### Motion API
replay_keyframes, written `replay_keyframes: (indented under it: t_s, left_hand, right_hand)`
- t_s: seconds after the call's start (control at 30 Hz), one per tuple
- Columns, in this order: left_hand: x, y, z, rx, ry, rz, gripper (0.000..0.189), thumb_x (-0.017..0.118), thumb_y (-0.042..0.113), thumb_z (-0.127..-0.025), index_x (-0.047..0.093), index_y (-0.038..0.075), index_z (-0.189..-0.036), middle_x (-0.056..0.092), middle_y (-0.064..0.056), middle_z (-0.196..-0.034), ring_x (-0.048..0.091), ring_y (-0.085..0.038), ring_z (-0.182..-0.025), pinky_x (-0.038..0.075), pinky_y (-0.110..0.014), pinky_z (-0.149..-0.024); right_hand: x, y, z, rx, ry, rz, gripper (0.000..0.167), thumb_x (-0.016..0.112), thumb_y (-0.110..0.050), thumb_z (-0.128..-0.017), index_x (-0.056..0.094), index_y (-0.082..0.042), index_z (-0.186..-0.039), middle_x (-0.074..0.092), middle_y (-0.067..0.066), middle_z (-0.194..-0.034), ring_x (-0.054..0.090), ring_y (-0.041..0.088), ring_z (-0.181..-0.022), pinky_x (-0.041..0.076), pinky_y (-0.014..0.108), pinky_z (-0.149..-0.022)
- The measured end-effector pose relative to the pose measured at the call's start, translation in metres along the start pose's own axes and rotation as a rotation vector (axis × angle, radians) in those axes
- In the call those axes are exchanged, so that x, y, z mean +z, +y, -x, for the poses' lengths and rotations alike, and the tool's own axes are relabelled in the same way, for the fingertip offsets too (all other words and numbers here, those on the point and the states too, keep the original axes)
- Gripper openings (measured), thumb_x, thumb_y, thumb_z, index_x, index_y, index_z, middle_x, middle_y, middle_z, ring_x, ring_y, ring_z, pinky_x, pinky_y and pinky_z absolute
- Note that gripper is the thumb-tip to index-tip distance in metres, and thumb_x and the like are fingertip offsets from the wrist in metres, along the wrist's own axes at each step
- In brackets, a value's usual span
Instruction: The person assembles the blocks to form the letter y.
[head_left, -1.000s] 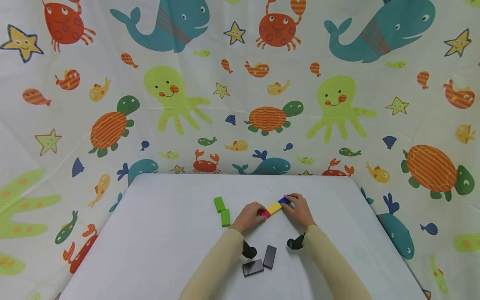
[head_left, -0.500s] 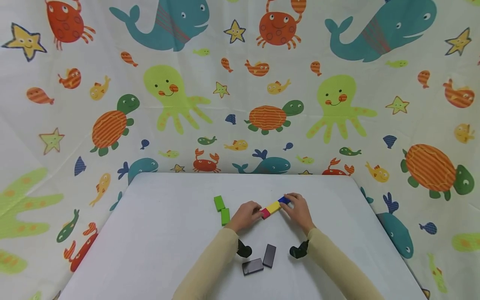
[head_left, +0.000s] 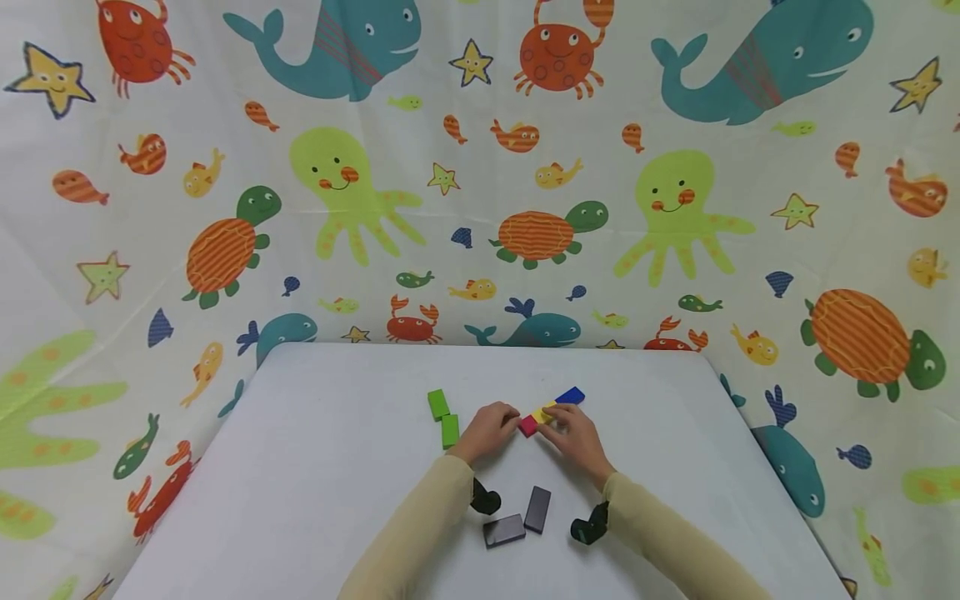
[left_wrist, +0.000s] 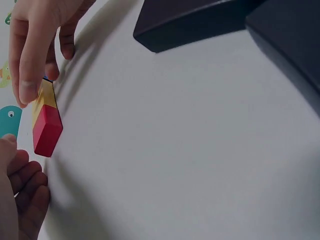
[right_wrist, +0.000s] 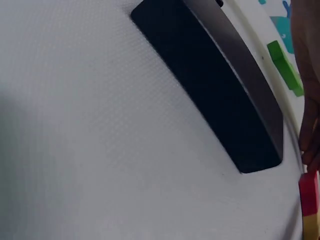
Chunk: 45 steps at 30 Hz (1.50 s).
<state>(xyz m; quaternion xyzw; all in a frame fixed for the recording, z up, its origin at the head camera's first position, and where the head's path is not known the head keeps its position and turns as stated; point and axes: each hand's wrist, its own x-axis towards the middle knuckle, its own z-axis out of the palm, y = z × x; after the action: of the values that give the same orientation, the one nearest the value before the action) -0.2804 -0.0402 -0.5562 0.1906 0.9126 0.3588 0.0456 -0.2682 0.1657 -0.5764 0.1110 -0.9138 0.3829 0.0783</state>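
Red (head_left: 528,427), yellow (head_left: 537,416) and blue (head_left: 573,396) blocks lie end to end in a slanting row on the white table. My right hand (head_left: 576,433) reaches over the yellow block, fingers pointing down around it. In the left wrist view, one fingertip of that hand (left_wrist: 37,30) overlaps the far side of the yellow block. Just left of the red end rests my left hand (head_left: 483,429), its fingers loosely curled and holding nothing. The right wrist view shows the red block (right_wrist: 309,192) just below the left fingertips.
Two dark grey blocks (head_left: 504,531) (head_left: 537,510) lie between the forearms, nearer the person. Two green blocks (head_left: 438,405) (head_left: 450,431) touch at their corners left of the left hand. A sea-animal patterned cloth (head_left: 480,183) hangs behind the table.
My right hand has left the blue block and slid down-left along the row to the yellow one. My left fingertips have drawn slightly away from the red block.
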Motion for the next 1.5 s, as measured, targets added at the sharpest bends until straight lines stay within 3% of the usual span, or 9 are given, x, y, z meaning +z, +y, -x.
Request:
replay_keyframes:
  t_s: [0.83,1.3,1.5]
  left_hand:
    - [0.000,-0.001,0.000,-0.011,-0.004,-0.004,0.026,0.053,0.024,-0.102,0.070,0.007,-0.111,0.066,-0.003,-0.105,0.060,-0.017,-0.100,0.050,-0.036,-0.091]
    - [-0.002,0.004,0.003,-0.021,0.000,-0.015,0.029,0.050,0.025,-0.103,0.069,0.007,-0.113,0.067,-0.004,-0.107,0.061,-0.018,-0.104,0.049,-0.037,-0.094]
    - [-0.010,0.000,0.005,0.020,0.052,-0.039,0.027,0.052,0.024,-0.102,0.068,0.007,-0.116,0.067,-0.005,-0.109,0.061,-0.019,-0.104,0.049,-0.036,-0.095]
  right_hand:
    - [0.005,-0.004,0.003,-0.047,0.048,0.073,0.029,0.079,-0.031,-0.082,0.077,-0.010,-0.103,0.064,0.005,-0.110,0.063,0.023,-0.096,0.052,0.042,-0.081]
    - [0.009,-0.010,0.005,0.049,0.051,0.077,0.032,0.078,-0.032,-0.084,0.075,-0.009,-0.106,0.061,0.005,-0.109,0.060,0.021,-0.096,0.051,0.040,-0.081]
    - [0.010,-0.010,0.005,0.049,0.051,0.073,0.033,0.078,-0.032,-0.084,0.074,-0.009,-0.108,0.061,0.005,-0.110,0.060,0.022,-0.099,0.051,0.041,-0.084]
